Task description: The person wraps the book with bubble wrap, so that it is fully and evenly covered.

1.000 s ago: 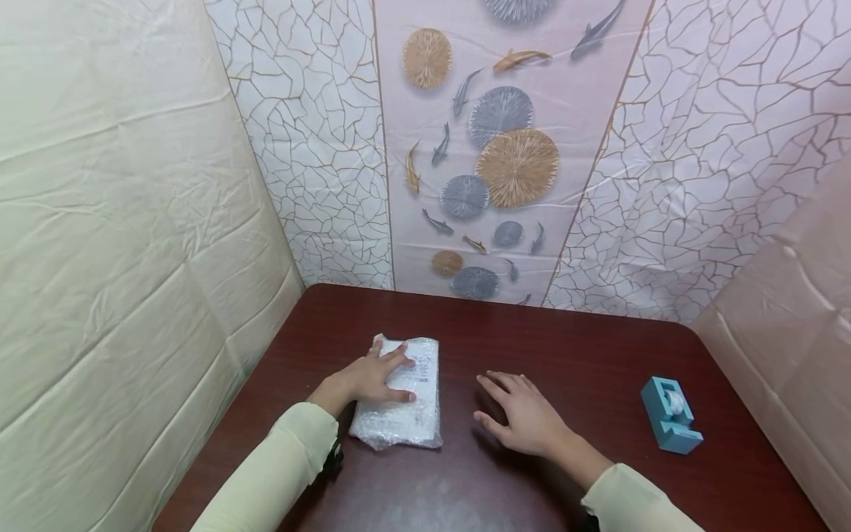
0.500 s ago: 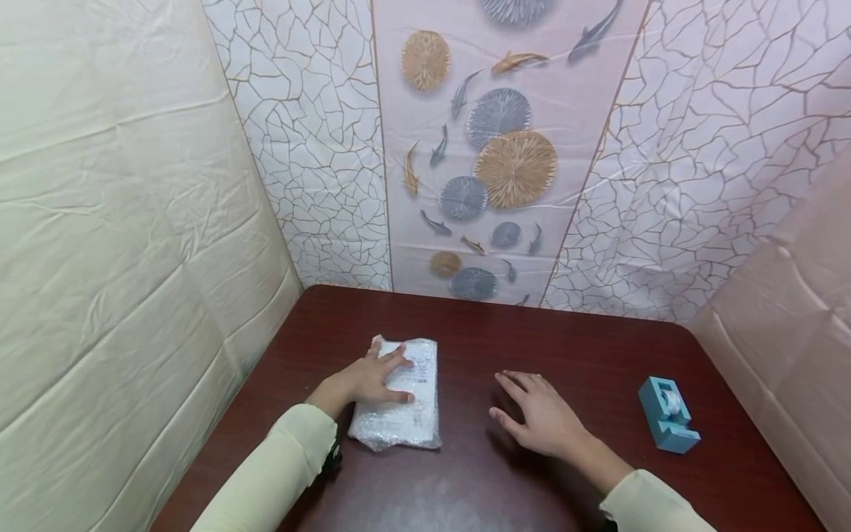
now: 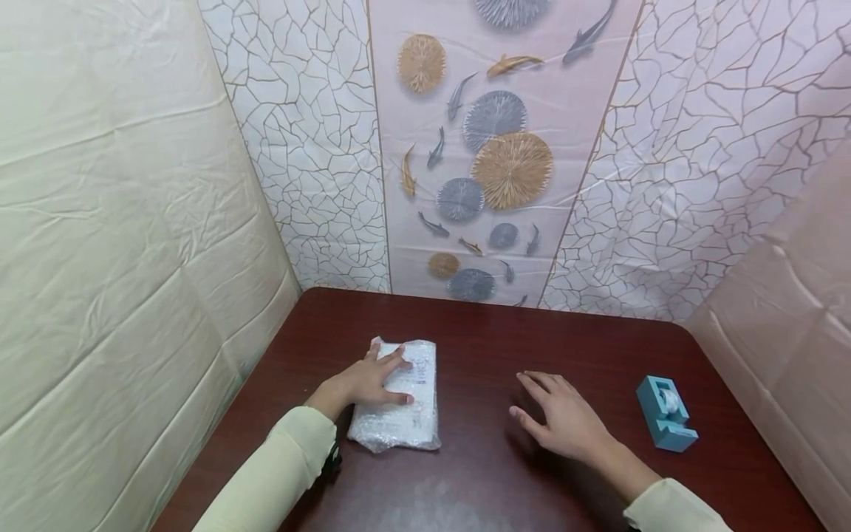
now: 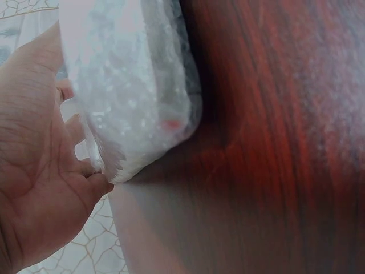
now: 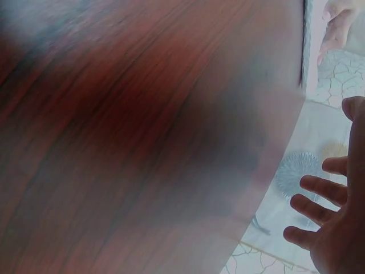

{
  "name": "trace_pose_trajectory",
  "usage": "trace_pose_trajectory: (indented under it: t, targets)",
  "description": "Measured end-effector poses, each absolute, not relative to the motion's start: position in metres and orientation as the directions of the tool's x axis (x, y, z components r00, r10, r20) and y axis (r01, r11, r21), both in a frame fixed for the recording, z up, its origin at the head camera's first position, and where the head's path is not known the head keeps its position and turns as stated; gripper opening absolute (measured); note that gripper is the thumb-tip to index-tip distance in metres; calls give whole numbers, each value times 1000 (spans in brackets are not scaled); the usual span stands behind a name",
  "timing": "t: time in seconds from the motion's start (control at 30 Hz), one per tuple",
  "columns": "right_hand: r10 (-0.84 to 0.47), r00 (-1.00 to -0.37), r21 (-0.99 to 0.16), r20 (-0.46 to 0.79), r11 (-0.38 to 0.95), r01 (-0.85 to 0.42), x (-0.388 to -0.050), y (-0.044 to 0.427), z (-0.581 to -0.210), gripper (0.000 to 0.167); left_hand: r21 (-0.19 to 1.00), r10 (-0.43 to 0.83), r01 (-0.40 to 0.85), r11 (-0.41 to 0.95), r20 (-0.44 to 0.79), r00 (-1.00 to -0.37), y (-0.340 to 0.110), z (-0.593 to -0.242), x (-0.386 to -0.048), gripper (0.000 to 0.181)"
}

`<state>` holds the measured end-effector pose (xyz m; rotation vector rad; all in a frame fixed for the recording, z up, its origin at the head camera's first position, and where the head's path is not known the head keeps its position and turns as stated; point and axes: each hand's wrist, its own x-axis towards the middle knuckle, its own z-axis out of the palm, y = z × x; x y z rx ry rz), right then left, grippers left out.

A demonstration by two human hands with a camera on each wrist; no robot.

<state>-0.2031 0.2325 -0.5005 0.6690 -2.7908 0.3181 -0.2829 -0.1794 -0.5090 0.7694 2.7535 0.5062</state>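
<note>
A flat white package in bubble wrap [image 3: 419, 414] lies on the dark red-brown table, with some print on its upper face. My left hand [image 3: 369, 380] rests on top of it with the fingers spread. From the left wrist view, the wrapped package [image 4: 125, 74] shows its rounded end close up, the left hand [image 4: 51, 165] beside it. My right hand [image 3: 565, 417] hovers just above the table, holding nothing, its fingers apart. It is between the package and a blue tape dispenser [image 3: 667, 415]. In the right wrist view the right hand's fingers [image 5: 322, 191] extend loosely.
The tape dispenser carries a roll of clear tape and stands near the table's right side. The wooden table [image 3: 465, 488] ends at a patterned cloth wall [image 3: 332, 185] behind. Pale padded panels [image 3: 133, 258] flank both sides.
My right hand has moved steadily rightward, away from the package and nearer the tape dispenser. The left hand and the package have stayed in place.
</note>
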Motion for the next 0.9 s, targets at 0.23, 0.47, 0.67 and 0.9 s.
trace_pose_trajectory:
  t: [0.23, 0.47, 0.67, 0.9]
  targets:
    - [-383, -880, -156, 281, 887, -436, -198, 246, -497, 70, 385, 534, 453, 804, -133, -835, -179, -508, -282, 79]
    - [-364, -886, -154, 287, 895, -418, -195, 259, -492, 69, 389, 532, 452, 803, -125, -837, -178, -506, -281, 79]
    - [-352, -883, -151, 311, 899, -411, -191, 269, -489, 62, 390, 529, 448, 804, -126, -839, -178, -507, -281, 79]
    - [-306, -905, -159, 296, 918, -363, -189, 282, -488, 60, 383, 529, 450, 807, -129, -839, -178, -508, -282, 78]
